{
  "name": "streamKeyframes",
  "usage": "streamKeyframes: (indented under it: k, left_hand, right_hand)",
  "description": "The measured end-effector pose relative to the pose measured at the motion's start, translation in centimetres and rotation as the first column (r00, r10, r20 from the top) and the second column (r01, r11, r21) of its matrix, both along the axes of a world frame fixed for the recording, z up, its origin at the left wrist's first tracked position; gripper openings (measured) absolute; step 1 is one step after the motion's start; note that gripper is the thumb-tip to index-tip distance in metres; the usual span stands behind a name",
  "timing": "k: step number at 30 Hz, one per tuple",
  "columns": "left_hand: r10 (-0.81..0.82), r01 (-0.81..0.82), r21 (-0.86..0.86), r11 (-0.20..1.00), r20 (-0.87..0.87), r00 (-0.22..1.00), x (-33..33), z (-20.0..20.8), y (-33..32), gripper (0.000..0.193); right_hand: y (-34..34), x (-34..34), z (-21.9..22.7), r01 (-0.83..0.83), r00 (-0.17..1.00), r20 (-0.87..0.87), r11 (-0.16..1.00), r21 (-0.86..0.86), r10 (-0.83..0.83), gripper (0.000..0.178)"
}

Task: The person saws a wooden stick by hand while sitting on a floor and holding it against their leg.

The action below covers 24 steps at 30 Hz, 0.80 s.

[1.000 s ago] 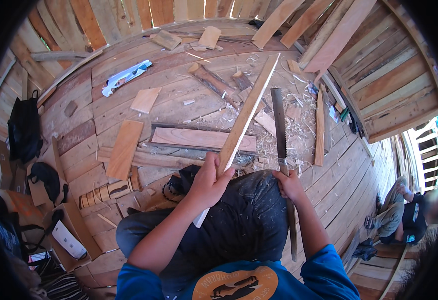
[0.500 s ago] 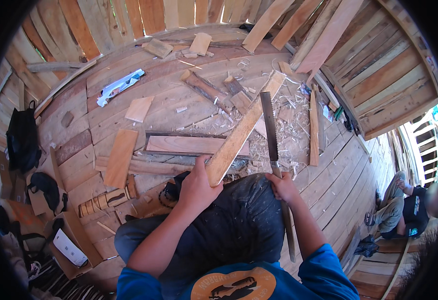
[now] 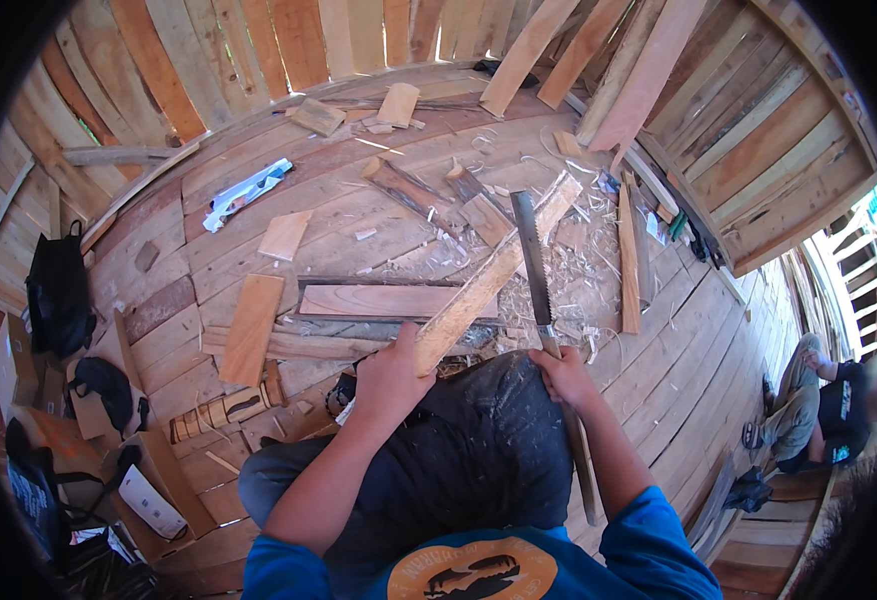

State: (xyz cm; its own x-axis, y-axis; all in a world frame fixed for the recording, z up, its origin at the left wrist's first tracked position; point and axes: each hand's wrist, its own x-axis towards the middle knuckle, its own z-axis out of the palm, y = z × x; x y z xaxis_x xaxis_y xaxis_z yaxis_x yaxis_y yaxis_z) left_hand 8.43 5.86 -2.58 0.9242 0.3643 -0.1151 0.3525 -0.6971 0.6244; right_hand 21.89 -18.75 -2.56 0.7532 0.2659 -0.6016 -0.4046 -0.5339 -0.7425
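My left hand is closed round the near end of a long, narrow wooden board, which slants away to the far right over the shavings. In my right hand, by my right knee, is a handsaw. Its dark, toothed blade points away from me, teeth toward the right, and its long handle runs back under my forearm. The blade lies across the view of the board's far part; whether the two touch I cannot tell.
Wood shavings, a reddish plank and a log piece lie on the plank floor. At left are a black bag and a cardboard box. Another person sits at far right. Boards lean on the back wall.
The board has turned in my left hand, and its far end has swung slightly right and lower. My right hand keeps its hold on the saw, almost unmoved. The whole view has shifted a little.
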Motion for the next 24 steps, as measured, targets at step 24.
streamKeyframes:
  k: [24]
  left_hand:
    - [-0.283,0.032,-0.912,0.410,-0.094,0.954,-0.4,-0.6,-0.4,0.032]
  right_hand:
    - [0.5,-0.2,0.6,0.058,0.997,-0.058,0.998,-0.012,-0.059,0.036]
